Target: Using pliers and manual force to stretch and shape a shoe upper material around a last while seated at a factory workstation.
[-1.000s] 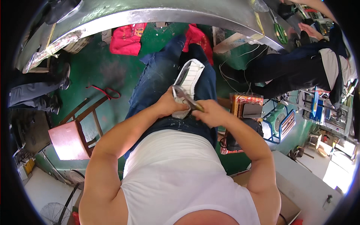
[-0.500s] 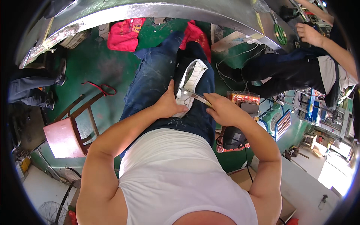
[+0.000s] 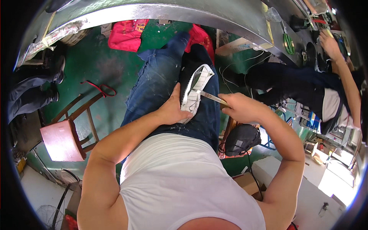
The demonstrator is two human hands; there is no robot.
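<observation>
A long white hollow piece [image 3: 190, 105], shaped much like a shoe upper, lies over my right thigh with its narrow loop pointing away from me. My left hand [image 3: 174, 107] grips its near left side, thumb across the near end and fingers along the outer edge. In my right hand [image 3: 241, 108] is a flat silvery metal tool [image 3: 209, 96] with a brownish end at the grip, knife-like; its exact kind is unclear. The tool's tip reaches to the opening of the white piece. Whether it touches the rim, I cannot tell.
A metal bench edge [image 3: 153, 11] curves across the far side, red cloths [image 3: 128, 36] below it. To the left stands a wooden chair [image 3: 61, 140]. A black bag [image 3: 242, 140] sits by my right elbow. Another person's hand [image 3: 330, 45] works at the far-right bench, near green-handled scissors [image 3: 288, 44].
My right hand has drawn back to the right with the tool, its tip shifting right along the white piece. My left hand keeps its grip. The other person's arm on the right has moved.
</observation>
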